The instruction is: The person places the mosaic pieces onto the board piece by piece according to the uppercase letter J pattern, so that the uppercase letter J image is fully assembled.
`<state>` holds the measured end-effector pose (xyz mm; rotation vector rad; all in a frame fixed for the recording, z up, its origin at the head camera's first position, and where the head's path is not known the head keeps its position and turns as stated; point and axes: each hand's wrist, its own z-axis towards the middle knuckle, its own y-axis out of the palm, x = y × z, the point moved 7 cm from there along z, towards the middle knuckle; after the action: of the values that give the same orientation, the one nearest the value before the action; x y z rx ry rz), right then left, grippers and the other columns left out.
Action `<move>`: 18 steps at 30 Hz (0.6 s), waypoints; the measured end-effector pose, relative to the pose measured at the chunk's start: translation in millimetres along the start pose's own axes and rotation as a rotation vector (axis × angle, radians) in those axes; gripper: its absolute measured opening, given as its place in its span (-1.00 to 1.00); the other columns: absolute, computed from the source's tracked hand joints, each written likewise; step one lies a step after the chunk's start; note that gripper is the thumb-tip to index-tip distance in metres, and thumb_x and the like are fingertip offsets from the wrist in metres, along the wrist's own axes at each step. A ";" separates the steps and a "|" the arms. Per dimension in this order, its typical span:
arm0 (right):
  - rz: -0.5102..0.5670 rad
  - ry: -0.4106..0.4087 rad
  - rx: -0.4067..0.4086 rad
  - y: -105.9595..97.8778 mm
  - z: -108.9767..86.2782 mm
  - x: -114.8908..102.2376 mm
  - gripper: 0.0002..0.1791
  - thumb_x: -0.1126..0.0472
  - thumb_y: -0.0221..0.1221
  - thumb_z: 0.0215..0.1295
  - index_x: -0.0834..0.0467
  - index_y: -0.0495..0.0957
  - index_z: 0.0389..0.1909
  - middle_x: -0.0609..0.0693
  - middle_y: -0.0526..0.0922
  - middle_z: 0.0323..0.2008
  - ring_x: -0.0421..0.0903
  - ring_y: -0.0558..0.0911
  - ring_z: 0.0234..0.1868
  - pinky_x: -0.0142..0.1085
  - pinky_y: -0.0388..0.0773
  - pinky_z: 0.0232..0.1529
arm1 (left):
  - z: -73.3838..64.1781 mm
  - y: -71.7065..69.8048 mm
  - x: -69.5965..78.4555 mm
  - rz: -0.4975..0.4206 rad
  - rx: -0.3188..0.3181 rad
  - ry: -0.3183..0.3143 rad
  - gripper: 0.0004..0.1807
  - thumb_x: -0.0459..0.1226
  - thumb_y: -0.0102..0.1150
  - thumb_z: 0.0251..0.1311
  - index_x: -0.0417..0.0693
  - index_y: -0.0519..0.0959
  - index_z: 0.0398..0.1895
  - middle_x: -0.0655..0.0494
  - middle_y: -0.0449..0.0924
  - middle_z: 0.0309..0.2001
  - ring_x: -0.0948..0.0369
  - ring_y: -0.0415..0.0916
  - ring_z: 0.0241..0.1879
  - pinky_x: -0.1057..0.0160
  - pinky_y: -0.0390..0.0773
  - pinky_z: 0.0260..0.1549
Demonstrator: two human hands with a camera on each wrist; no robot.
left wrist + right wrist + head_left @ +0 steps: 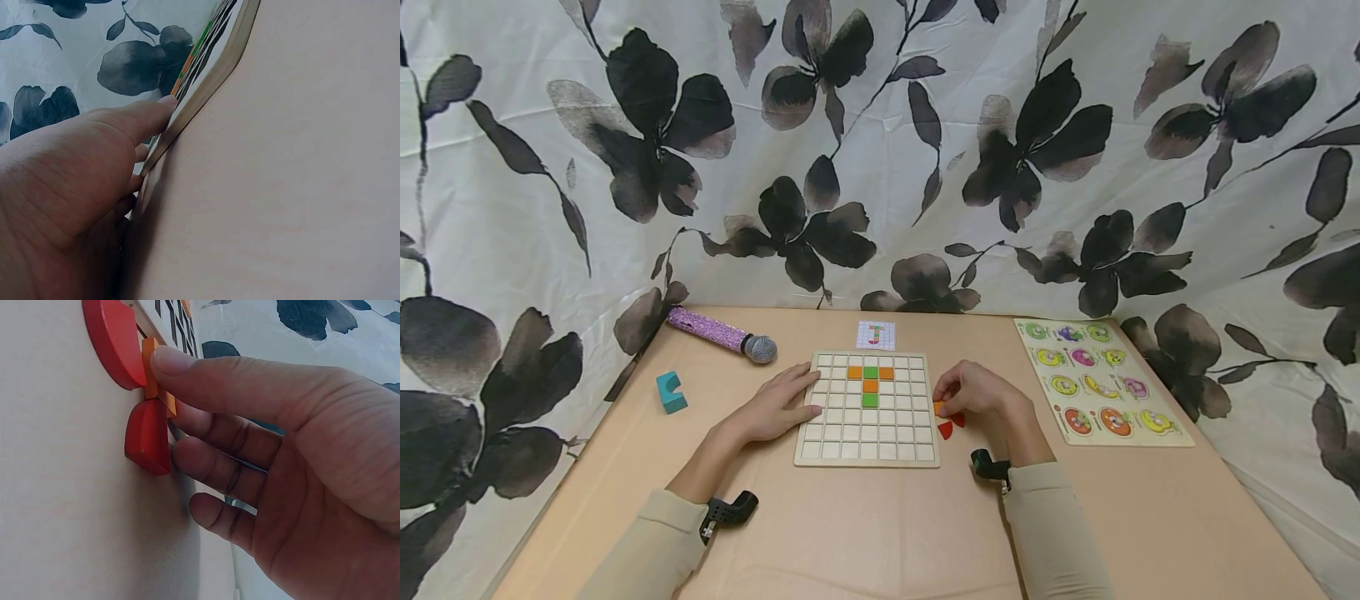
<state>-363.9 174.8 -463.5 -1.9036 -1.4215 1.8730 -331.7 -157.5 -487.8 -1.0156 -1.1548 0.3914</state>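
A wooden grid board (835, 450) lies flat on the table, with several green and orange squares set in its upper middle cells. My left hand (771, 407) rests on the board's left edge, fingers extended, the thumb (153, 115) along the rim in the left wrist view. Beside the board's right edge, my right hand (983, 392) pinches an orange block (150, 365) between thumb and index finger. Two red blocks with a curved side, one (114, 344) above and one (147, 437) below the orange block in the right wrist view, lie by the fingertips.
Behind the board is a small pattern card (876, 335). A glittery purple microphone (711, 329) and a teal block (671, 393) with a notch lie at left. To the right is a sheet of fruit pictures (1105, 392). A floral cloth (925, 208) hangs along the table's back edge.
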 end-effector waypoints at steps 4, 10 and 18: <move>-0.014 0.000 0.003 -0.2 0.3 0.4 -0.85 0.40 0.46 0.17 0.19 0.77 -0.24 0.00 0.72 -0.42 -0.11 0.57 -0.39 -0.33 0.56 -0.33 | 0.0 -0.1 -0.1 0.007 0.008 0.009 -0.20 0.04 0.20 0.45 -0.14 0.24 0.61 -0.24 0.01 0.66 -0.25 -0.09 0.64 -0.35 -0.07 0.57; -0.004 0.014 -0.010 1.4 0.8 1.2 -0.86 0.39 0.45 0.19 0.18 0.75 -0.24 0.01 0.67 -0.42 -0.09 0.55 -0.37 -0.33 0.52 -0.33 | 0.0 -0.1 0.4 0.010 0.012 0.010 -0.20 0.04 0.20 0.45 -0.14 0.24 0.61 -0.24 0.02 0.65 -0.26 -0.09 0.64 -0.35 -0.06 0.57; -0.020 0.014 -0.006 1.2 1.9 2.5 -0.85 0.38 0.45 0.20 0.16 0.71 -0.24 0.01 0.65 -0.38 -0.06 0.55 -0.31 -0.30 0.52 -0.28 | -0.5 -1.1 1.6 0.003 0.011 0.008 -0.21 0.03 0.19 0.45 -0.14 0.24 0.61 -0.25 0.01 0.65 -0.27 -0.08 0.64 -0.36 -0.06 0.56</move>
<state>-365.4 174.8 -466.6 -1.8938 -1.4390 1.8450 -330.9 -157.1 -486.0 -1.0083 -1.1430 0.3952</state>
